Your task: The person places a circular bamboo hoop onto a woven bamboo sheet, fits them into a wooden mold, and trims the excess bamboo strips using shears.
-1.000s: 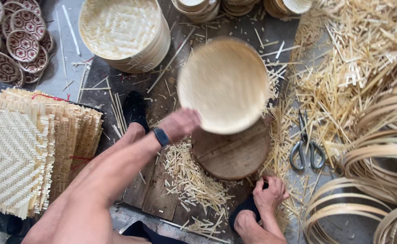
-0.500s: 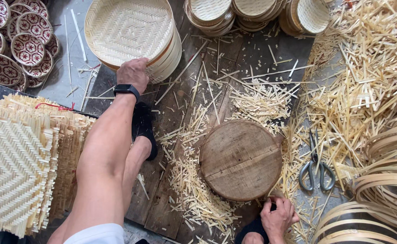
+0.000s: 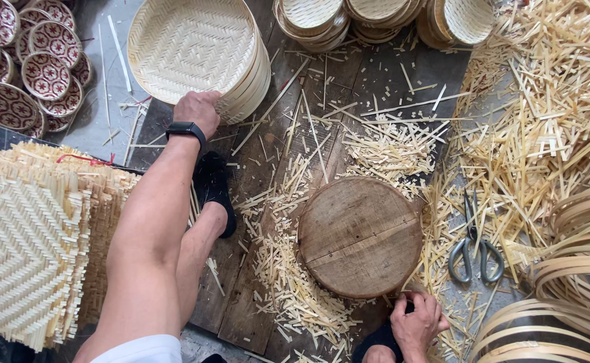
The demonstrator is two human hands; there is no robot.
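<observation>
Head view: left hand [image 3: 199, 109] grips the tray stack [image 3: 197, 50] rim; right hand [image 3: 416, 323], fingers curled, rests by the wood block [image 3: 360, 235].

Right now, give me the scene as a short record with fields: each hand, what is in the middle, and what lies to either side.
left hand: rests on the rim of the stack of round woven bamboo trays
right hand: beside the round wooden block, holding nothing visible
right side: grey-handled scissors among pale bamboo offcuts
left side: pile of square woven bamboo mats
</observation>
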